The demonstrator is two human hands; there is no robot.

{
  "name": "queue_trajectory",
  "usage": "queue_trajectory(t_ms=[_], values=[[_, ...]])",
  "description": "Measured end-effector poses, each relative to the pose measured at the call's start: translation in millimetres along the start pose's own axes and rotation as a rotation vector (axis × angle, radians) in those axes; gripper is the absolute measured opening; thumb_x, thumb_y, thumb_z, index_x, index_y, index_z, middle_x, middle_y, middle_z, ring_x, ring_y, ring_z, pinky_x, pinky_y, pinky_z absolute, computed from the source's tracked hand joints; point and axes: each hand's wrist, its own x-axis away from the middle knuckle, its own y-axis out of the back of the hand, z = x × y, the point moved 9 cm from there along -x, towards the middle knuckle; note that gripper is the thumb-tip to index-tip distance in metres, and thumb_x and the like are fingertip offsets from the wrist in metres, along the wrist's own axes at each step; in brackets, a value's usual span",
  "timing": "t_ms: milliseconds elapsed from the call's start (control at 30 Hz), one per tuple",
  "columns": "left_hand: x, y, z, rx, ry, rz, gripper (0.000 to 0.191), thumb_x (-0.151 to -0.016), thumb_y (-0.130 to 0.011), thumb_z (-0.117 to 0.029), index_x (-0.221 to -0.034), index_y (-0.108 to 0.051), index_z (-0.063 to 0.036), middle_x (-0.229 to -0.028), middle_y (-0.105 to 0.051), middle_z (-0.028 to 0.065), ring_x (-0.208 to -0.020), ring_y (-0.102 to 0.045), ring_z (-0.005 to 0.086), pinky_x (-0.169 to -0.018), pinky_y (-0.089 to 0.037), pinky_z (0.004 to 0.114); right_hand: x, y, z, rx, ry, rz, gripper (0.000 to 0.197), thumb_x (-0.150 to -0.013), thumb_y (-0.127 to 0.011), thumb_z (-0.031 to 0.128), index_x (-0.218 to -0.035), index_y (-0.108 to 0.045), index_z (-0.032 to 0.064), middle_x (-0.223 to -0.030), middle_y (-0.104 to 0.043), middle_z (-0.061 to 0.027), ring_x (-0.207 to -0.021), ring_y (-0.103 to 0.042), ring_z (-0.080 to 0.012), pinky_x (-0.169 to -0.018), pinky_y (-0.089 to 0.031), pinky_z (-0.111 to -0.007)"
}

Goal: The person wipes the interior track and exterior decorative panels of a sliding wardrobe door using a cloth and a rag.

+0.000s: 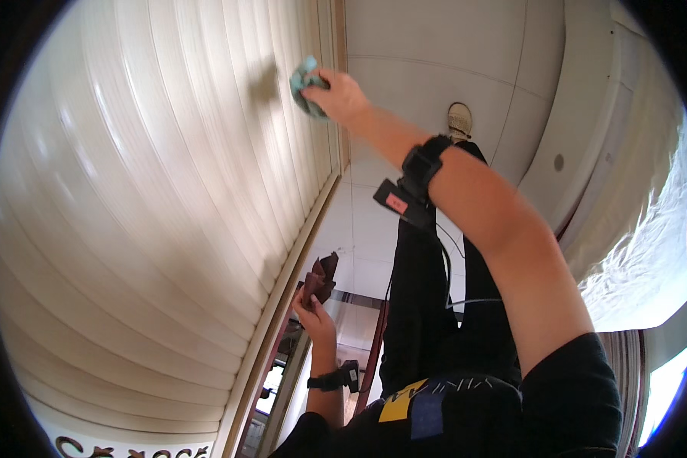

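In my right hand point(343, 94) is a crumpled teal cloth point(304, 86), bunched in the fingers close to a cream grooved panel point(166, 143). A shadow falls on the panel beside it; whether the cloth touches the surface I cannot tell. Lower down, my left hand point(318, 320) grips a folded dark reddish-brown cloth-like piece point(319, 280) near the panel's wooden edge trim point(289, 260). Both forearms wear black straps with small devices, and a cable runs from the right device point(403, 203).
Pale floor tiles point(423, 34) lie ahead, with one light patterned shoe point(460, 120) in view. To my right stands a bed-like cream piece of furniture point(572, 131) with glossy white covering point(635, 275). Scrollwork point(131, 449) shows at the lower left, and a striped curtain point(624, 366) at the right.
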Motion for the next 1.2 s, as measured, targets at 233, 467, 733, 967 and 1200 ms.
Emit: queue_trajectory(t_ms=[233, 467, 733, 967, 1200], values=[[-8, -14, 10, 0.04, -0.058, 0.029, 0.021, -0.09, -0.041, -0.005, -0.106, -0.033, 0.0052, -0.117, -0.043, 0.0231, -0.107, -0.047, 0.0267, -0.094, -0.036, 0.034, -68, -31, 66, 0.005, 0.274, -0.133, 0.032, -0.075, -0.06, 0.025, -0.101, -0.056, 0.0072, -0.091, -0.061, -0.0181, -0.087, -0.057, -0.0351, -0.076, -0.046, -0.039], [-14, -7, 43, 0.108, -0.002, 0.05, 0.021, -0.089, -0.041, -0.003, -0.106, -0.033, 0.0061, -0.117, -0.044, 0.0222, -0.106, -0.049, 0.026, -0.093, -0.038, 0.034, 25, -118, 23, -0.118, 0.499, -0.152, 0.026, -0.072, -0.05, -0.002, -0.097, -0.048, 0.0033, -0.102, -0.045, -0.0188, -0.096, -0.045, -0.0372, -0.081, -0.04, -0.041], [-24, 8, 72, 0.153, 0.01, 0.006, 0.031, -0.089, -0.048, -0.013, -0.111, -0.036, 0.006, -0.103, -0.048, 0.0172, -0.094, -0.049, 0.0207, -0.084, -0.039, 0.031, 63, -140, -3, 0.017, 0.366, -0.177, 0.029, -0.075, -0.053, 0.0, -0.103, -0.05, 0.0065, -0.123, -0.041, -0.0221, -0.109, -0.044, -0.0392, -0.092, -0.039, -0.04], [-24, -3, 79, 0.105, 0.123, 0.059, 0.028, -0.089, -0.044, -0.003, -0.113, -0.034, 0.0073, -0.112, -0.047, 0.0188, -0.105, -0.049, 0.0223, -0.092, -0.036, 0.03, -26, -88, 70, 0.038, 0.397, -0.373, 0.02, -0.071, -0.053, 0.004, -0.091, -0.052, 0.0061, -0.089, -0.054, -0.0178, -0.087, -0.05, -0.0389, -0.075, -0.043, -0.044], [-30, -6, 57, 0.116, 0.016, 0.093, 0.025, -0.089, -0.044, -0.002, -0.111, -0.035, 0.0065, -0.111, -0.048, 0.0179, -0.104, -0.05, 0.0219, -0.091, -0.037, 0.03, 128, -175, -59, 0.084, 0.149, 0.163, 0.022, -0.072, -0.058, 0.004, -0.093, -0.052, 0.0057, -0.108, -0.044, -0.0209, -0.097, -0.047, -0.0386, -0.084, -0.041, -0.041]])
